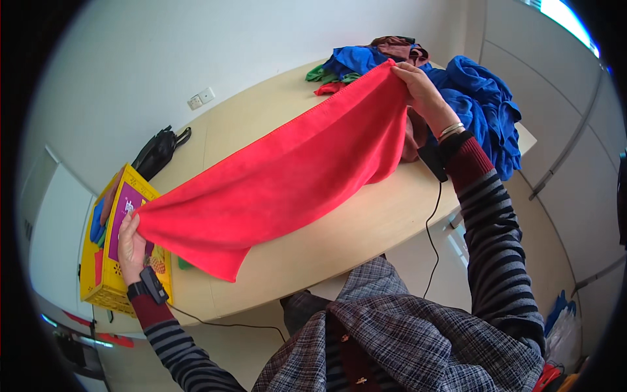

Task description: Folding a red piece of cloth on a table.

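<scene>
Left hand and right hand each pinch a corner of the red microfibre cloth, stretching it flat above the pale wooden table

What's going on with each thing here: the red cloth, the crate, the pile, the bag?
Red towel: stretched out, sagging, above the table.
Left hand: gripping one corner.
Right hand: gripping the other corner.
Yellow crate: holds folded cloths.
Blue cloth pile: crumpled.
Black bag: lying flat.

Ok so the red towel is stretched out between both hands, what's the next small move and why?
Probably bring the right hand toward the left hand to fold the red towel in half: it hangs taut by two corners above the table, with folded cloths already in the yellow crate.
</scene>
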{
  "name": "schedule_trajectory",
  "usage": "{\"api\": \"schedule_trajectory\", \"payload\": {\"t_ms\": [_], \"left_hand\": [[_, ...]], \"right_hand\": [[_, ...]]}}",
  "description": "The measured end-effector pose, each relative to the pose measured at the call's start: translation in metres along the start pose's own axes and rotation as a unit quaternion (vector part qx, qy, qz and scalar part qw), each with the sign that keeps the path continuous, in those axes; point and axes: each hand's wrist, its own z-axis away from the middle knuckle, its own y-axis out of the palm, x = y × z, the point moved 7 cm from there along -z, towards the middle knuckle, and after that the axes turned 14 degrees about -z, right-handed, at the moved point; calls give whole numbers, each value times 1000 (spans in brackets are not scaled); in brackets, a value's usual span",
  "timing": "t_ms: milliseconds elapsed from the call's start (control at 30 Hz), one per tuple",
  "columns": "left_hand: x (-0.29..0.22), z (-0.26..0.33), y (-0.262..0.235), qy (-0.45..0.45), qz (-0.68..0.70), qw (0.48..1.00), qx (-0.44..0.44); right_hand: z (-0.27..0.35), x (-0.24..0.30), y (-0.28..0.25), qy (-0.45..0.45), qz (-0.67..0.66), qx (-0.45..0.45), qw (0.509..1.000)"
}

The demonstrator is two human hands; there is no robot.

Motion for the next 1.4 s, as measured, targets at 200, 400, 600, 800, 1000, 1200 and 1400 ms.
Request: {"api": "schedule_trajectory", "payload": {"t_ms": [200,400,600,800,1000,1200,1400], "left_hand": [[-3,-20,-10,7,41,999,8],[-25,-25,-7,83,-16,996,23],[-31,38,3,91,-37,994,-54],[36,148,-27,29,-158,985,-68],[77,214,3,-105,-300,945,-69],[54,175,80,-74,-254,964,17],[-3,118,220,111,-303,925,200]], "right_hand": [[-2,5,3,-46,-32,-16,998],[-16,19,-31,-104,-70,34,992],[56,51,-29,-86,-50,77,992],[153,27,-72,-2,-32,100,994],[207,-8,-101,93,192,60,975],[188,-25,-24,43,260,110,958],[178,-40,146,-68,277,292,913]]}}
